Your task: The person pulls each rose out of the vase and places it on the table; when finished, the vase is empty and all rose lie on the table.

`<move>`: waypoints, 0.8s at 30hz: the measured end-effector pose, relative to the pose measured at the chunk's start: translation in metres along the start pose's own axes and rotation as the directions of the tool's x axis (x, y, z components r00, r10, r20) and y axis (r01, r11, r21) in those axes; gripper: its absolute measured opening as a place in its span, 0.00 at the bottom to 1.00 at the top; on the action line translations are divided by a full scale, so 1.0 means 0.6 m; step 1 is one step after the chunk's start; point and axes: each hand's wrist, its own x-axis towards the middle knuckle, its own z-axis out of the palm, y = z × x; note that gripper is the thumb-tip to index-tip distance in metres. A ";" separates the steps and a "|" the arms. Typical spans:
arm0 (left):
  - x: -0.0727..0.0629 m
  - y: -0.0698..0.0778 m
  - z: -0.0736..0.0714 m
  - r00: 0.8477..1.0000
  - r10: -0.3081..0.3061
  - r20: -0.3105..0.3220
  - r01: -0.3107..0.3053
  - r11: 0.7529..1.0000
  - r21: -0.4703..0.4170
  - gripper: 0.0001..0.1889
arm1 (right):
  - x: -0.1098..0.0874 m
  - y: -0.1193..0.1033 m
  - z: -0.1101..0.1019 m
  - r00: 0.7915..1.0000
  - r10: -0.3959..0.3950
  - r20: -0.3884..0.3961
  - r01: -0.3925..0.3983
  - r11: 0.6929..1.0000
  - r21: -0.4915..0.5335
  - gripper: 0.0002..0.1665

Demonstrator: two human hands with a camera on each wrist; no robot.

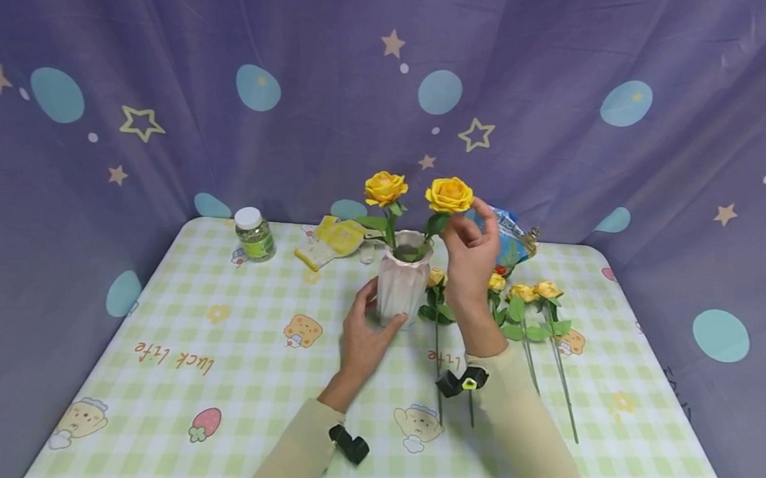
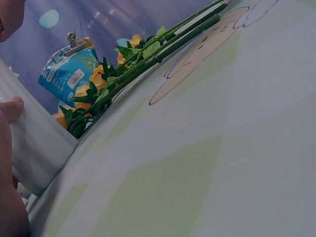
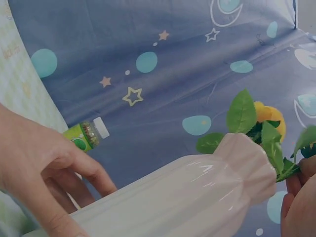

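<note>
A pale, ribbed ceramic vase (image 1: 403,287) stands on the table with two yellow artificial roses in its mouth. My left hand (image 1: 366,333) grips the vase low down, thumb on the near side and fingers round the left side; its thumb also shows on the vase (image 2: 37,133) in the left wrist view. At the right of the rim, my right hand (image 1: 473,262) pinches the right-hand rose (image 1: 449,195) by its stem below the bloom. The left-hand rose (image 1: 386,189) leans to the left, its leaves over the rim. Both lower stem ends are hidden inside the vase.
Several yellow roses (image 1: 548,291) lie on the checked tablecloth (image 1: 251,391) at the right, stems toward the front. Behind them sits a blue bag (image 2: 69,74) with a metal clip. A white-lidded jar (image 1: 255,236) and a yellow packet (image 1: 334,238) stand back left.
</note>
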 end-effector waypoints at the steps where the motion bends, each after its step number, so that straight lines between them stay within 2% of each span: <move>1: 0.000 0.001 0.000 1.000 -0.001 0.000 0.001 1.000 0.000 0.43 | 0.001 -0.003 0.000 1.000 -0.006 -0.001 0.006 1.000 0.013 0.26; 8: -0.001 0.004 -0.001 1.000 -0.013 0.004 0.013 1.000 -0.003 0.43 | 0.015 -0.024 0.003 0.999 -0.020 -0.028 0.024 0.990 0.141 0.26; 16: -0.001 0.003 -0.002 1.000 -0.022 0.004 0.022 1.000 0.001 0.43 | 0.030 -0.041 0.001 0.997 -0.030 -0.067 0.043 0.981 0.191 0.25; 24: 0.000 0.006 -0.002 1.000 -0.017 0.009 0.018 1.000 -0.013 0.43 | 0.049 -0.074 -0.002 0.992 -0.074 -0.104 0.098 0.962 0.255 0.18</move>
